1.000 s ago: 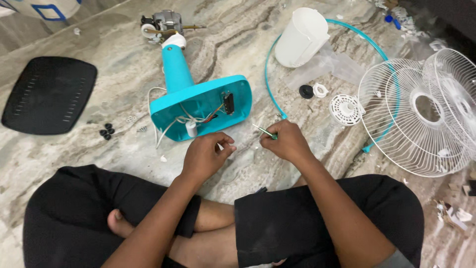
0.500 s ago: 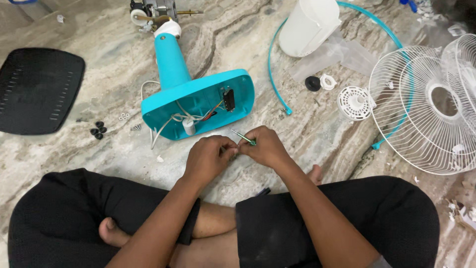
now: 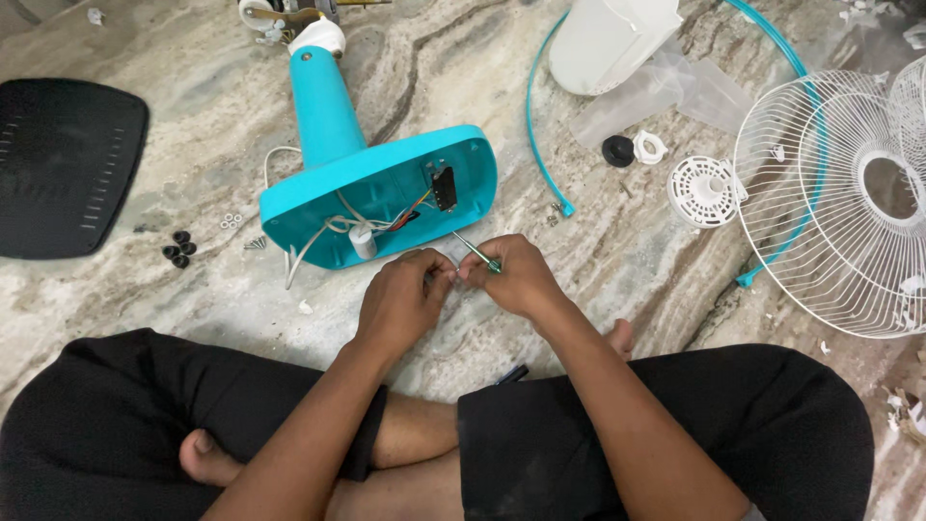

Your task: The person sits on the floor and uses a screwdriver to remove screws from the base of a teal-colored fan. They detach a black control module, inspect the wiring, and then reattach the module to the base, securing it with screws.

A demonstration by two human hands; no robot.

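Note:
I sit cross-legged on a marble floor. My left hand (image 3: 403, 294) and my right hand (image 3: 511, 275) meet close together just in front of an overturned turquoise fan base (image 3: 386, 188). In my right hand is a small green-handled screwdriver (image 3: 479, 254), its metal tip pointing up-left toward the base's open underside. My left hand's fingers are pinched on something small against the right hand; what it is stays hidden. Inside the base I see white wires, a white capacitor (image 3: 363, 241) and a black switch block (image 3: 444, 186).
A black base cover (image 3: 63, 164) lies at the left. Small black rubber feet (image 3: 178, 249) and screws lie near it. White wire fan grilles (image 3: 849, 183), a white hub (image 3: 702, 189), a white motor cover (image 3: 608, 39) and a turquoise rim strip (image 3: 535, 125) lie to the right.
Both hands have drawn closer together in front of the base, with the screwdriver kept in my right hand. The camera has tilted down and nearer.

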